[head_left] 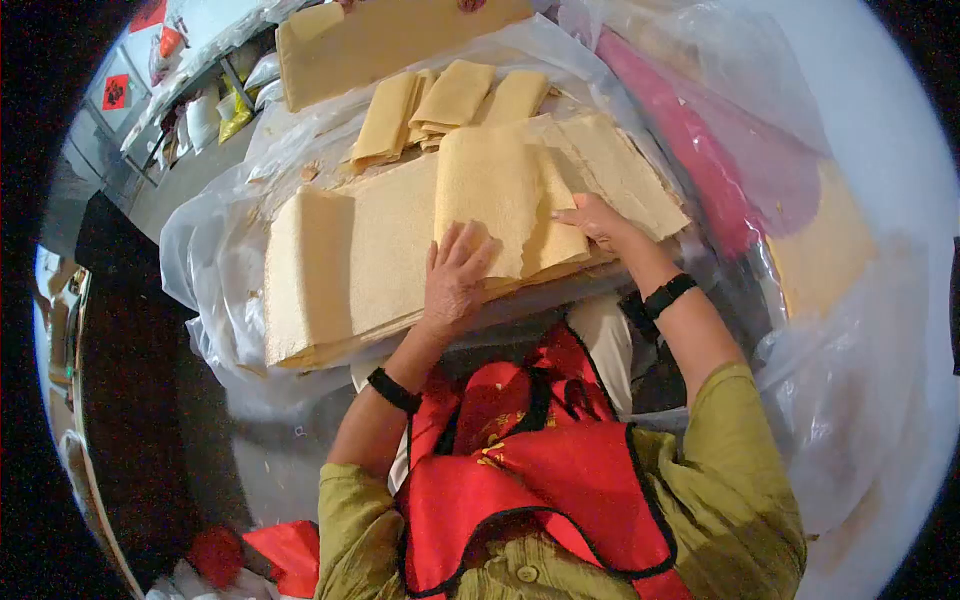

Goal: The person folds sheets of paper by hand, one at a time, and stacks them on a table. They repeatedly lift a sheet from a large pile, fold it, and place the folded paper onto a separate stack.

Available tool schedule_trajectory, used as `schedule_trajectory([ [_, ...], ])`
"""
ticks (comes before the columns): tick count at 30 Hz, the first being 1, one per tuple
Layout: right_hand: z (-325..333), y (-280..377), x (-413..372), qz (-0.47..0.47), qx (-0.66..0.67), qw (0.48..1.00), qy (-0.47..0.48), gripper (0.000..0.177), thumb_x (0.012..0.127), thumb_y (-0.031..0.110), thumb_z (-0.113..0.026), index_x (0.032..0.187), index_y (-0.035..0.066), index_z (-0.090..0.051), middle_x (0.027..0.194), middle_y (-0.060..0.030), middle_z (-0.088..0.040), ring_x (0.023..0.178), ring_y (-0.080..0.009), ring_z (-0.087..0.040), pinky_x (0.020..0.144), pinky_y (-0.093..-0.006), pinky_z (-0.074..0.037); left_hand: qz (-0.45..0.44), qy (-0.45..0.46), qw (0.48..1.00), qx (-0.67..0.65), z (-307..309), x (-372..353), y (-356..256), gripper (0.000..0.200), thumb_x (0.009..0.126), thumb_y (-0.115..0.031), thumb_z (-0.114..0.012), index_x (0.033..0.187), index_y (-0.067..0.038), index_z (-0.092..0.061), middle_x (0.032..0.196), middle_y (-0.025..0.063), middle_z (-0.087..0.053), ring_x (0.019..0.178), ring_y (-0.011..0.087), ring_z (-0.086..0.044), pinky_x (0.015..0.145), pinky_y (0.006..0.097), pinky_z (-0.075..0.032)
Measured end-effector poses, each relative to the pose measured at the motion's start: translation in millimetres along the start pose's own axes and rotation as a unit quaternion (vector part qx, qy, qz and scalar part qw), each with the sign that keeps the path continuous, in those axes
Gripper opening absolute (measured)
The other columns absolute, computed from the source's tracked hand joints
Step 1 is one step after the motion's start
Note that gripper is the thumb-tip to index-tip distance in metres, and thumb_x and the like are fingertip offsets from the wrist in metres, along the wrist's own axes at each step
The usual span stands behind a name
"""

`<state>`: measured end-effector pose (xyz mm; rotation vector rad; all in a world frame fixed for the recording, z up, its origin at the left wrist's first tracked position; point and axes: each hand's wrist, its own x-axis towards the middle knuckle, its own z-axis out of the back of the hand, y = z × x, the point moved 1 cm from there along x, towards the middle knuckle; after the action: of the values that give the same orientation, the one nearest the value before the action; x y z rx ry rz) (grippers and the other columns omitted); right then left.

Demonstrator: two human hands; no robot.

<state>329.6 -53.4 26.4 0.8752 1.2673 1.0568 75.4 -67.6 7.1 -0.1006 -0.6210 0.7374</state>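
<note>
A stack of wide, pale yellow sheets [395,250] lies in front of me, its left end folded over in a flap [308,270]. My left hand [457,278] rests with fingers spread on the lower edge of a folded yellow sheet [487,190] at the middle of the stack. My right hand [597,220] is at the right side of that folded part, thumb and index finger at the edge of a layer [555,235]; whether it pinches the layer is hard to tell. More of the sheets [625,175] extend to the right.
Several folded yellow bundles [453,95] lie behind the stack. Farther back is a large yellow sheet [385,45], with another person's fingertips at its top edge. Clear plastic [215,240] surrounds the stack; pink material [690,140] lies under plastic at the right.
</note>
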Motion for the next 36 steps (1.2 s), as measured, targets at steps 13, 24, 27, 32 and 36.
schedule_trajectory([
  [13,-49.9,43.7,-21.9,0.252,-0.369,0.885,-0.131,0.046,0.075,0.021,-0.06,0.111,-0.004,-0.047,0.092,-0.02,-0.06,0.083,-0.0272,-0.06,0.074,-0.034,-0.045,0.042,0.032,0.993,0.103,1.4,8.1,-8.2,0.036,0.08,-0.037,-0.053,0.106,-0.013,-0.057,0.115,0.0127,-0.05,0.108,0.0288,-0.045,0.088,0.0481,-0.034],
  [24,-133.5,58.6,-5.8,0.261,-0.432,0.863,-0.025,0.047,0.073,0.02,-0.057,0.111,-0.005,-0.046,0.075,-0.0215,-0.059,0.071,-0.0358,-0.058,0.064,-0.0404,-0.046,0.341,0.008,0.808,-0.481,14.9,34.6,51.3,0.045,0.081,-0.037,-0.055,0.081,0.008,-0.06,0.069,0.0102,-0.061,0.061,0.0178,-0.055,0.057,0.0302,-0.044],
  [27,-135.3,55.2,0.1,0.222,-0.333,0.915,0.042,0.04,0.075,0.023,-0.055,0.105,-0.002,-0.049,0.077,-0.0218,-0.059,0.072,-0.0377,-0.058,0.068,-0.0444,-0.046,0.329,-0.012,0.845,-0.421,-19.0,34.5,87.2,0.038,0.077,-0.031,-0.058,0.076,0.006,-0.059,0.063,0.0148,-0.059,0.056,0.0218,-0.056,0.053,0.0335,-0.044],
  [32,-129.7,72.6,5.8,0.307,-0.464,0.827,-0.081,0.045,0.081,0.025,-0.052,0.117,0.001,-0.043,0.094,-0.0171,-0.057,0.084,-0.032,-0.055,0.073,-0.0392,-0.045,0.301,-0.004,0.911,-0.282,-7.7,39.5,88.3,0.029,0.073,-0.024,-0.06,0.072,0.005,-0.058,0.065,0.0227,-0.057,0.057,0.0309,-0.057,0.053,0.0372,-0.044],
  [36,-122.8,43.8,39.1,0.376,-0.562,0.725,-0.133,0.052,0.082,0.03,-0.051,0.126,0.007,-0.037,0.127,-0.0145,-0.038,0.115,-0.031,-0.037,0.094,-0.0407,-0.031,0.273,-0.018,0.946,-0.173,3.6,42.6,74.9,0.025,0.073,-0.02,-0.058,0.082,0.004,-0.058,0.068,0.0228,-0.058,0.062,0.0364,-0.057,0.057,0.0407,-0.046],
])
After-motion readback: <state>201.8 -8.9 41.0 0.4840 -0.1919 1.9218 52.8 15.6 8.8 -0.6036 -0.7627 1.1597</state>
